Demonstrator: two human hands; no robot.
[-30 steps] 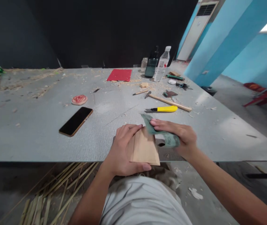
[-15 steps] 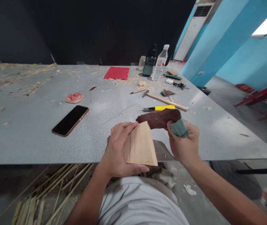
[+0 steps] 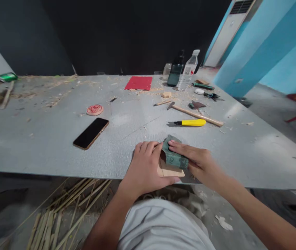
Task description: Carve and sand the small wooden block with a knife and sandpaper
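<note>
My left hand [image 3: 148, 168] grips a pale wooden block [image 3: 172, 172] at the table's front edge, with the thumb along its near side and the fingers over its far left. On top of the block lies a folded sheet of sandpaper [image 3: 174, 158], its green printed backing facing up. My right hand [image 3: 198, 159] presses the sandpaper down with its fingers; the thumb is mostly hidden. Most of the block's upper face is covered by the sandpaper. Beyond the hands lies a yellow-handled knife [image 3: 193, 122].
A phone [image 3: 91, 133] and a round red-marked wooden disc [image 3: 95, 110] lie to the left. Farther back are a hammer [image 3: 197, 115], a red sheet [image 3: 138, 83], a water bottle [image 3: 188, 73] and a dark pump bottle [image 3: 175, 73]. Bamboo strips [image 3: 43, 225] lie below the table.
My right hand has brought the sandpaper left and down onto the wooden block, brown side under. The block is lower and flatter in my left hand. The view has shifted left.
</note>
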